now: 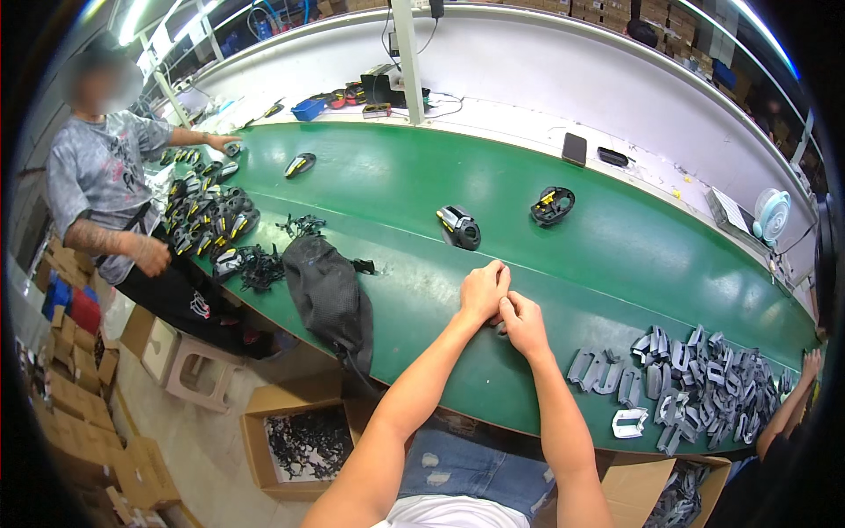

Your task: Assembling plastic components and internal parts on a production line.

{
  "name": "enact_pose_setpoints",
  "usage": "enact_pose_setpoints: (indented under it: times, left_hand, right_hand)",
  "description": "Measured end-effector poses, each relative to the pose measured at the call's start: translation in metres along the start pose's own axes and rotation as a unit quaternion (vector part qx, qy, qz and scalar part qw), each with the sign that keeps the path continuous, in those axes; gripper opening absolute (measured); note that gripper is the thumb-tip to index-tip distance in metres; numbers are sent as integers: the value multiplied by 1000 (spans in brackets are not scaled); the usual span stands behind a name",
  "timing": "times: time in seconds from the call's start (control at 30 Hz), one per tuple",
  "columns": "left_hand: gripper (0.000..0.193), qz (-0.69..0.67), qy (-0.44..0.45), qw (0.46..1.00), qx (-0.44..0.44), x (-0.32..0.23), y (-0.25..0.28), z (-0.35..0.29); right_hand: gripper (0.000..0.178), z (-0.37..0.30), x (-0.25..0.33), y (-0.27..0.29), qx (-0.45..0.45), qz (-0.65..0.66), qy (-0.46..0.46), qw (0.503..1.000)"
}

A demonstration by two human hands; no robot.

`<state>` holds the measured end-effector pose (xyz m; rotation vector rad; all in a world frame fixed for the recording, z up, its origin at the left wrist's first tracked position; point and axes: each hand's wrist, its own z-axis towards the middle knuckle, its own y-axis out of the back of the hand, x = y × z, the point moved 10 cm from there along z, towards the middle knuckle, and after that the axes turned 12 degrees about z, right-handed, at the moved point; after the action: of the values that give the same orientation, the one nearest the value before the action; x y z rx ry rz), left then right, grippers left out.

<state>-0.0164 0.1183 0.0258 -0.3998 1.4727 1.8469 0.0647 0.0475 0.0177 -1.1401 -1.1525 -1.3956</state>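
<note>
Both of my hands over the near half of the green bench, brought in close to each other, fingertips meeting or nearly so. Left hand a little farther out, fingers curled inward; right hand just beside it, thumb and fingers bent toward the left one. A small dark piece shows below the right fingers, mostly hidden. From here I cannot tell whether either grip is clamped on it, nor what shape it has.

Nearest thing beyond the hands: a rounded black-and-grey unit with yellow marks, lying at the bench's long seam, touched by neither hand. Farther to the right, an open black shell with yellow inside, apart from it. A third unit lies well off to the left.

Near right of the bench: a broad heap of grey U-shaped parts, one paler frame at its near edge. Left: a dark bag slumped toward the bench edge, and past it a crowded pile of units. A co-worker stands there, one arm stretched over the bench. On the floor below, an open carton of small black pieces.
</note>
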Motion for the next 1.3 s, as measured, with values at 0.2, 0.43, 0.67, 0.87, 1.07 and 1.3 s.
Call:
enact_pose_setpoints:
  times: [0.2, 0.43, 0.67, 0.87, 1.07, 1.3]
  left_hand:
    - [24, 8, -6, 1000, -8, -3, 2, 0]
    - [22, -6, -12, 999, -35, -5, 6, -1]
    - [22, 10, -7, 999, -32, -1, 1, -1]
    - [21, 4, -20, 999, -41, -2, 2, 0]
    - [21, 15, -16, 999, -34, 3, 3, 1]
    - [23, 17, -38, 999, -31, -6, 6, 3]
  right_hand:
    - [24, -1, 0, 1, -16, 23, -15, 999]
    - [24, -1, 3, 2, -13, 6, -20, 1000]
    - [23, -3, 7, 0, -5, -7, -1, 1000]
    - [23, -2, 3, 0, -9, 4, 8, 1000]
    - [22, -3, 14, -3, -15, 20, -7, 1000]
    - [25, -2, 10, 4, -30, -19, 12, 999]
